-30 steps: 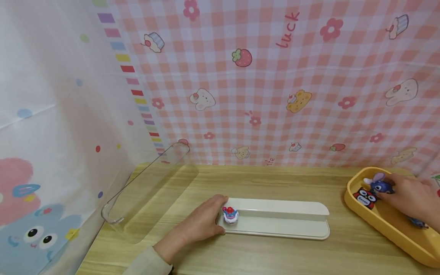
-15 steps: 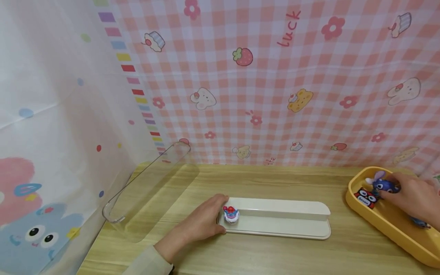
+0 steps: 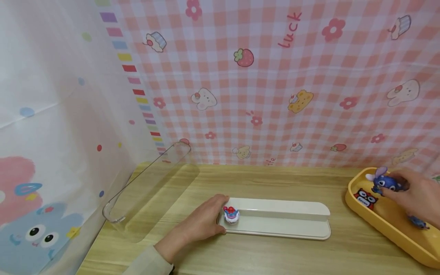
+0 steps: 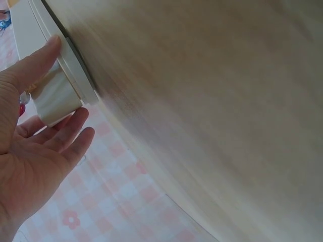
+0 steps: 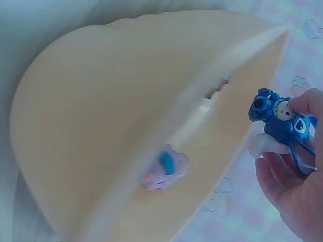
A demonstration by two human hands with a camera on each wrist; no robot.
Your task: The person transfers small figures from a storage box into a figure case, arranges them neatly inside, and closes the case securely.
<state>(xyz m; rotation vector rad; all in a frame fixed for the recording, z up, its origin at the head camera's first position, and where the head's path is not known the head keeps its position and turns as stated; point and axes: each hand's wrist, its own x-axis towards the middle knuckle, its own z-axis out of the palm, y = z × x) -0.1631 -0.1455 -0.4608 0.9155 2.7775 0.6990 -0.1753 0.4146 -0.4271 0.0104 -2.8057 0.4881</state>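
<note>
My left hand (image 3: pixel 201 221) holds the left end of a white two-step display stand (image 3: pixel 282 227), thumb at its front edge and fingers at the back. In the left wrist view, the thumb and fingers straddle the stand's end (image 4: pixel 60 96). A small red, blue and white figurine (image 3: pixel 232 216) sits on that end. At the right, my right hand (image 3: pixel 419 198) pinches a blue big-eared figurine (image 3: pixel 386 184) over a yellow tray (image 3: pixel 385 226). The right wrist view shows this blue figurine (image 5: pixel 285 121) between thumb and fingers, beside the tray wall.
Inside the tray lie a red-and-black owl piece (image 3: pixel 365 199) and another blue toy (image 3: pixel 418 222), partly behind the right hand. A clear plastic cover (image 3: pixel 151 198) stands on the wooden table (image 3: pixel 271 256) at the left. Patterned cloth (image 3: pixel 261 84) hangs behind.
My right hand has raised the blue figurine slightly and shifted it right, away from the owl piece. The left hand and the stand stay in place.
</note>
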